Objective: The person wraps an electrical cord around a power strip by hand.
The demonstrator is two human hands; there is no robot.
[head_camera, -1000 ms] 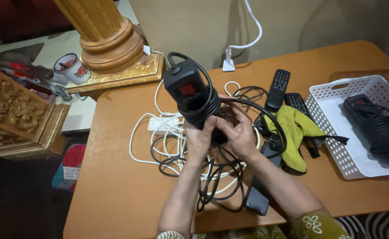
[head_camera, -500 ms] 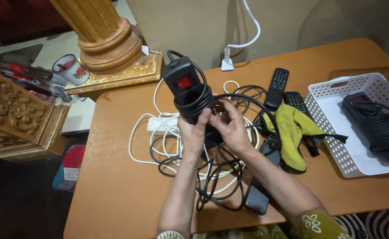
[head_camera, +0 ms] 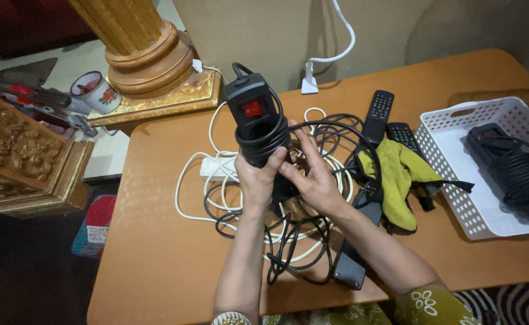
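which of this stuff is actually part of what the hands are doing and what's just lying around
In hand:
- black power strip with a red switch, gripped by the left hand
- its black cord, partly coiled round the strip, guided by the right hand

Lying about:
- white power strip
- two remotes
- yellow cloth
- white basket holding another black strip
- mug

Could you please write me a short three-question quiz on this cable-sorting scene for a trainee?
1. True or false: the white basket is empty.
2. Which hand grips the black power strip around its wound cord: A) left hand, B) right hand?
3. What colour is the cloth beside the remote controls?

Key:
1. False; a wound black power strip lies in it.
2. A; the right hand's fingers handle the loose cord beside it.
3. Yellow-green.
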